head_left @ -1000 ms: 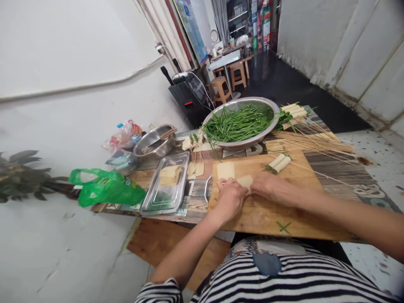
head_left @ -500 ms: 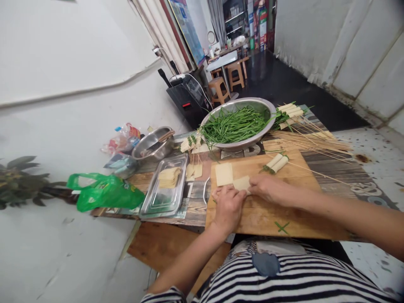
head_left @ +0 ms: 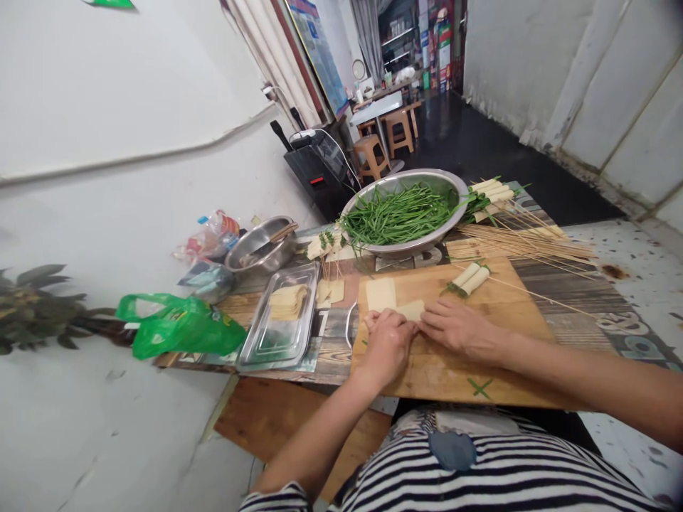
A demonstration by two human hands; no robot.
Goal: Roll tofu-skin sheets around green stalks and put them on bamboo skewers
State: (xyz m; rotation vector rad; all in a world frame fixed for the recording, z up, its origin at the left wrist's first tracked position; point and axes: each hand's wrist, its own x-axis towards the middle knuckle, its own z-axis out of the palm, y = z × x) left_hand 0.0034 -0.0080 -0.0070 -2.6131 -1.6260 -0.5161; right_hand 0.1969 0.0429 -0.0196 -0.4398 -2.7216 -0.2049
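On the wooden cutting board [head_left: 512, 320], my left hand [head_left: 389, 345] is closed with curled fingers over the near edge of a pale tofu-skin sheet [head_left: 412, 311]. My right hand [head_left: 462, 331] lies beside it, its fingers together and pressed on the same sheet's right end. Whatever lies under the fingers is hidden. Another square sheet [head_left: 380, 294] rests flat just beyond my left hand. Two finished tofu-skin rolls [head_left: 469, 279] with green ends sit on a skewer behind my right hand. Crossed bits of green chive [head_left: 480, 387] lie near the board's front edge.
Behind the board stands a steel bowl [head_left: 459, 186] of long chives. Bamboo skewers [head_left: 523, 245] and skewered rolls [head_left: 491, 192] lie to its right. Leftward are a steel tray [head_left: 256, 345] with stacked sheets, a smaller metal bowl [head_left: 261, 259] and a green plastic bag [head_left: 181, 327].
My right hand has flattened, its fingers now stretched over the sheet's near edge instead of pinched at its right corner. My left hand stays on the sheet. The view has shifted slightly.
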